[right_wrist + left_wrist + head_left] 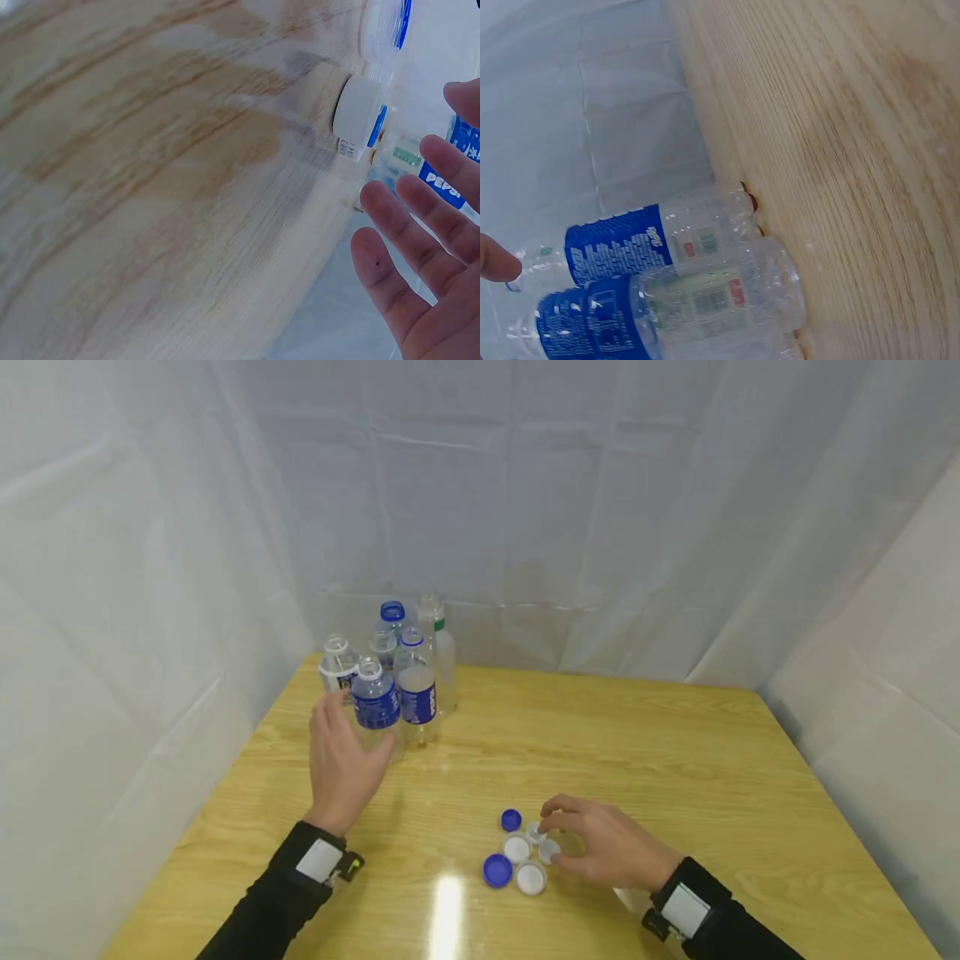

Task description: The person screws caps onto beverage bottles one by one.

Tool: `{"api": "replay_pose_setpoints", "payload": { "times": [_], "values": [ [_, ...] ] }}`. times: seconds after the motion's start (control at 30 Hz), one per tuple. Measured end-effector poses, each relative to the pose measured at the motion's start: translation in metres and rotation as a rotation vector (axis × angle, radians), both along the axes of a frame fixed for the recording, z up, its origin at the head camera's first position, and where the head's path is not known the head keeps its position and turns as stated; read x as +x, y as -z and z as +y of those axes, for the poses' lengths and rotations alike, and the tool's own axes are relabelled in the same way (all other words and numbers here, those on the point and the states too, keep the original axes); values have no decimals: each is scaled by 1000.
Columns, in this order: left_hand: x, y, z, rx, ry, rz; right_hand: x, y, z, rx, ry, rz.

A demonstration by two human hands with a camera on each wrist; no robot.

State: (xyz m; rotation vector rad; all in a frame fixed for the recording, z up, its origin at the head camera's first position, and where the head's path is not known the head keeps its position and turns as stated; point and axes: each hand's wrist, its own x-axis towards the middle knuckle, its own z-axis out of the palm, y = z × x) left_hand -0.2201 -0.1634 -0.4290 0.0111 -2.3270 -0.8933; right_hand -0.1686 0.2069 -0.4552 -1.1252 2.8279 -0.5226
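Note:
In the head view my left hand (pixel 345 764) is at the near side of a clear plastic bottle with a blue label (pixel 377 712). Thumb and fingers are spread apart around its left and front; I cannot tell whether they touch it. One fingertip (pixel 499 261) shows beside the bottles in the left wrist view. Near the front of the table, my right hand (pixel 600 843) hovers at the right of a cluster of bottle caps, fingers apart and holding nothing visible. The caps include a large blue cap (pixel 497 871), a small blue cap (pixel 511 820) and several white caps (pixel 531 877).
Several uncapped bottles stand close together at the table's back left, among them a Pepsi bottle (pixel 417 703) and a tall clear bottle (pixel 446 660). White sheeting (pixel 525 510) hangs behind and at both sides of the wooden table (pixel 637 743).

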Motion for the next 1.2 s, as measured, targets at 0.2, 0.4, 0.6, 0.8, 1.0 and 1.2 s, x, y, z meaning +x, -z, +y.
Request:
{"api": "replay_pose_setpoints", "payload": {
  "times": [0.2,0.4,0.6,0.8,1.0,1.2],
  "values": [
    [-10,5,-4,53,-40,-67,3,2,0,1,-6,14],
    [-21,11,0,114,-79,-117,5,3,-2,0,5,16],
    [-26,17,6,148,-107,-150,7,4,-3,2,4,7],
    [-26,22,4,137,-126,-137,10,5,-4,6,17,-2],
    [-26,26,-1,129,-135,-159,13,6,-6,18,28,8],
    [-21,27,-4,158,-140,-175,14,6,-7,15,34,11]
  ]
}}
